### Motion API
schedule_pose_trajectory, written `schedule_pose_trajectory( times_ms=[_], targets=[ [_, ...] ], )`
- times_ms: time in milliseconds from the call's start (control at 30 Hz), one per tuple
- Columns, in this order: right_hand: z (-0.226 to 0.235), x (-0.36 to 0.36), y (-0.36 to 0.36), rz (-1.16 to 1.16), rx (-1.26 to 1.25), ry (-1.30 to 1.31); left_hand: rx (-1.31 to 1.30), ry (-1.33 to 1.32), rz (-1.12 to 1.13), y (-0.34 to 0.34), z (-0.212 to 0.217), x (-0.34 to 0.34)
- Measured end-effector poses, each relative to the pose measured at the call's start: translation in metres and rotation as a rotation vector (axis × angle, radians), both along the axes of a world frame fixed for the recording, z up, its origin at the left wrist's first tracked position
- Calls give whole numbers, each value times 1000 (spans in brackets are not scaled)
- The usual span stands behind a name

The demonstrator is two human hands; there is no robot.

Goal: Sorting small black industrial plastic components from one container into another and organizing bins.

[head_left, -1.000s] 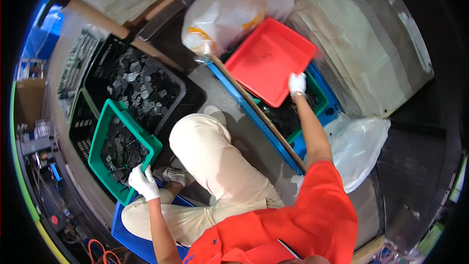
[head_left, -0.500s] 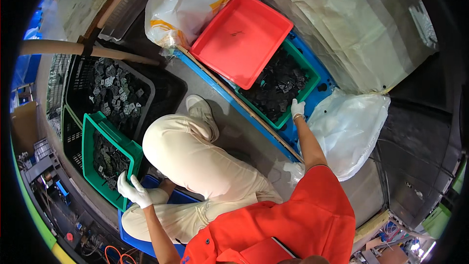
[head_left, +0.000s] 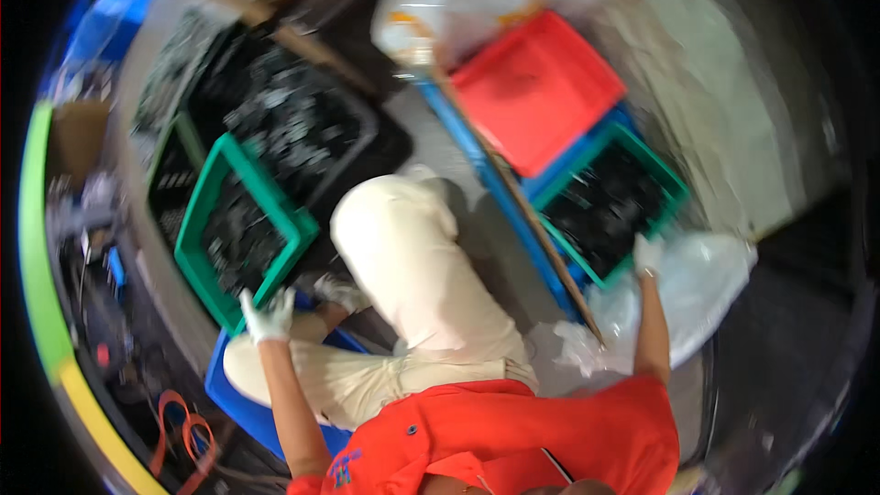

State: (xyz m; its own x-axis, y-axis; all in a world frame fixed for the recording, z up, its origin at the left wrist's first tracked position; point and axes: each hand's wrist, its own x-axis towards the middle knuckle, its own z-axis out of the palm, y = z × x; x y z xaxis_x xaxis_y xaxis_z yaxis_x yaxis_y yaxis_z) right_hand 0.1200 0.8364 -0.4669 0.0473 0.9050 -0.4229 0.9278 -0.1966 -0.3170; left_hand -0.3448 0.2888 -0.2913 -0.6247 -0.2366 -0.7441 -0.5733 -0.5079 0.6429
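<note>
My left hand (head_left: pixel 268 316), in a white glove, is beside the near corner of the left green crate (head_left: pixel 194 236), its fingers spread and seemingly empty. That crate is tilted and holds small dark parts (head_left: pixel 243 243). Out to the right, my white-gloved right hand (head_left: pixel 648 255) is at the near right rim of a second green crate (head_left: pixel 662 231). Its fingers are blurred but appear hooked on the rim. Black parts (head_left: pixel 610 202) fill this crate. Close beyond it lies a shallow red tray (head_left: pixel 536 82).
A large black crate (head_left: pixel 353 142) of dark and grey parts stands beyond the left crate. A blue platform with a wooden strip (head_left: pixel 513 188) along its edge runs beside my knee. Clear plastic (head_left: pixel 706 280) lies near my right hand; a white bag (head_left: pixel 458 0) is behind the tray.
The whole view has turned and blurred. The right green crate has come out from under the red tray towards me, with my right hand at its rim. My left hand stays near the left crate.
</note>
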Motion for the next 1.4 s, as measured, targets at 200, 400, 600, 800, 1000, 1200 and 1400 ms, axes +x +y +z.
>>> schedule_pose_trajectory(
  times_ms=[200, 400, 600, 800, 1000, 1200, 1400],
  targets=[
    [89, 84, 28, 50, -38, 28, 263, -73, 147, 41, -15, -7],
    [197, 70, 51, 453, 259, -379, 414, -62, 94, 36, -36, -14],
    [231, -6, 76, 220, 125, 485, 357, 12, 15, 22, -23, -17],
    [211, -78, 87, -19, -59, 794, 294, 49, 44, 15, -59, -32],
    [115, -148, 108, -48, -30, 701, 269, 51, -3, 6, -35, -21],
    [11, -204, 102, -24, 276, 460, 366, -70, -2, 1, -7, -15],
    [17, -229, 82, -132, 150, 462, 298, 67, -152, 26, 66, 0]
  ],
)
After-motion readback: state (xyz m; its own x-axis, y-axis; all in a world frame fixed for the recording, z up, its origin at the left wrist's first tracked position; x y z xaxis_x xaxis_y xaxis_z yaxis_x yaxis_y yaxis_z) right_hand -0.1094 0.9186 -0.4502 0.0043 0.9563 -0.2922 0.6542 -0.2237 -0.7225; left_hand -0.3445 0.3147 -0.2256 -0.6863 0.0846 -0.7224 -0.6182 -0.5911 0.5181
